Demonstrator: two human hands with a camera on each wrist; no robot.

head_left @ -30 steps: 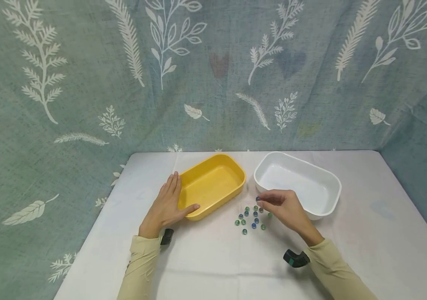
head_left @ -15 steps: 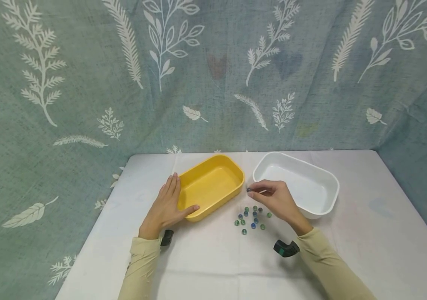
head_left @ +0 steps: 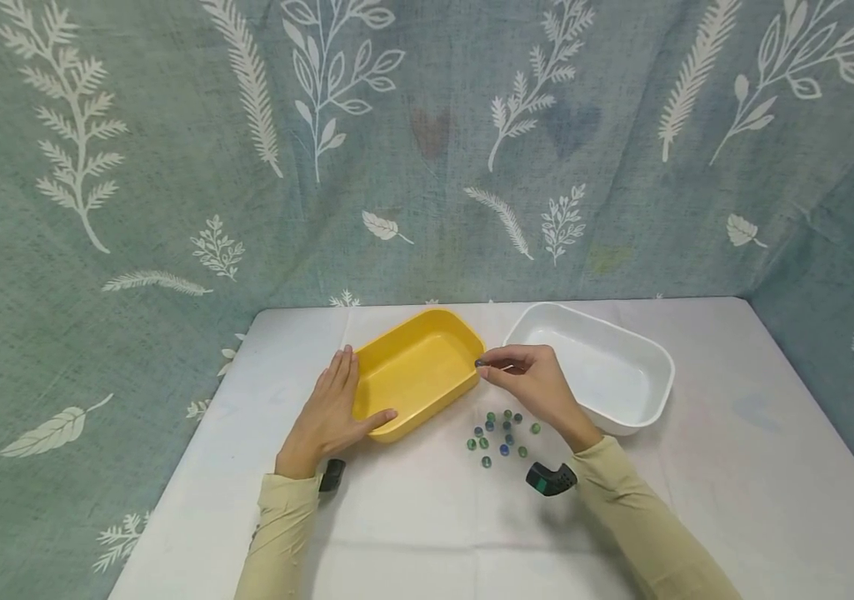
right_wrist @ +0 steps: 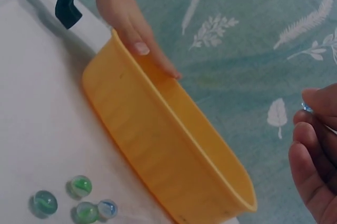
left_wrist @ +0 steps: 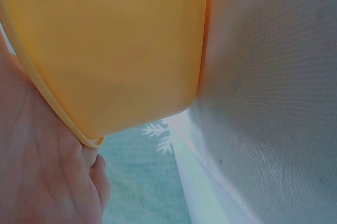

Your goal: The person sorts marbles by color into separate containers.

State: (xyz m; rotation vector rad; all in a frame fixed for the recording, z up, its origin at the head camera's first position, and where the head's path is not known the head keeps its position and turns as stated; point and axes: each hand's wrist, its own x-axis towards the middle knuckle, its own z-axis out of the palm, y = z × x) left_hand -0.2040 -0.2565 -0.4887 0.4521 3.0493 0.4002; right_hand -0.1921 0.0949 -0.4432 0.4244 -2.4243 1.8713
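Note:
A dark blue glass marble (head_left: 479,363) is pinched between the thumb and fingertips of my right hand (head_left: 535,379). That hand is in the air beside the right end of a yellow plastic tub (head_left: 421,367). In the right wrist view only a small bluish bit of the marble (right_wrist: 306,107) shows between the fingertips. My left hand (head_left: 325,421) rests on the tub's left side with straight fingers, its thumb over the near rim. The left wrist view has the palm (left_wrist: 42,166) against the tub's rim. Several green and blue marbles (head_left: 505,450) lie loose on the cloth.
A white plastic tub (head_left: 606,367) stands right of the yellow one, partly behind my right hand. Both are on a white cloth-covered table (head_left: 412,533). A green leaf-patterned curtain (head_left: 427,167) hangs behind. Each wrist carries a dark camera mount (head_left: 551,479).
My right hand has carried the pinched marble left and away from me, from above the loose marbles to the yellow tub's right end. The left hand has stayed on the tub.

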